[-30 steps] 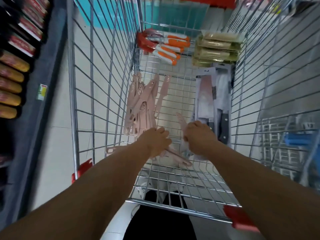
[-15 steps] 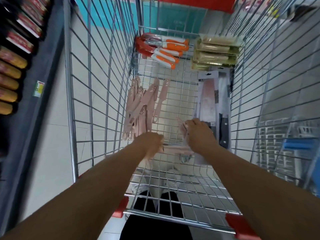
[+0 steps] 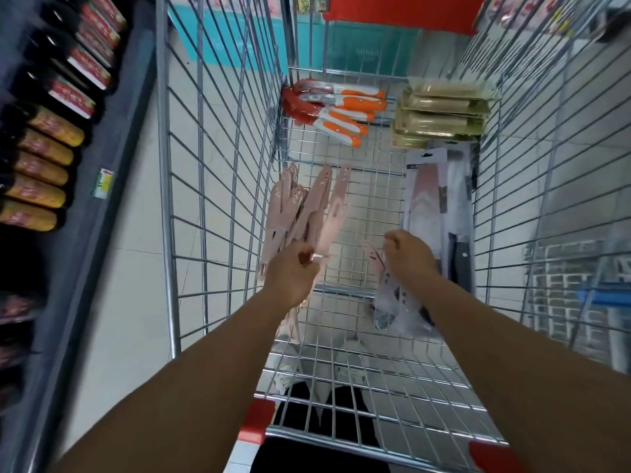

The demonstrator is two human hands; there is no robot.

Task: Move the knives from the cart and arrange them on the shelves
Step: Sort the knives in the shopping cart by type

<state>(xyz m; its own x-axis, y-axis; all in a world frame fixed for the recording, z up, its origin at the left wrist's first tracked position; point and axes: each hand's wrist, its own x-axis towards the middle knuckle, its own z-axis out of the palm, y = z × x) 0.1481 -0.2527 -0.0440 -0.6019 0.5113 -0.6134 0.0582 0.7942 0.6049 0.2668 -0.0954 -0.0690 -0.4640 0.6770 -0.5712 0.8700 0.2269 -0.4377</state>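
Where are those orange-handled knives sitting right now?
In the head view, the orange-handled knives lie at the cart's far end, on the left, beside the stack of tan packets and beyond the pink knives.

There is one camera, worn on the person's head. It looks forward and down into the cart (image 3: 218,165) from the handle end. The near rim of the cart sits at the bottom of the picture and the far wall at the top. The camera is close: both arms reach out from the bottom edge, and the wire sides fill most of the picture. The wide lens bends the wires outward. Left of the cart runs a shelf (image 3: 51,131). Floor shows through the cart.
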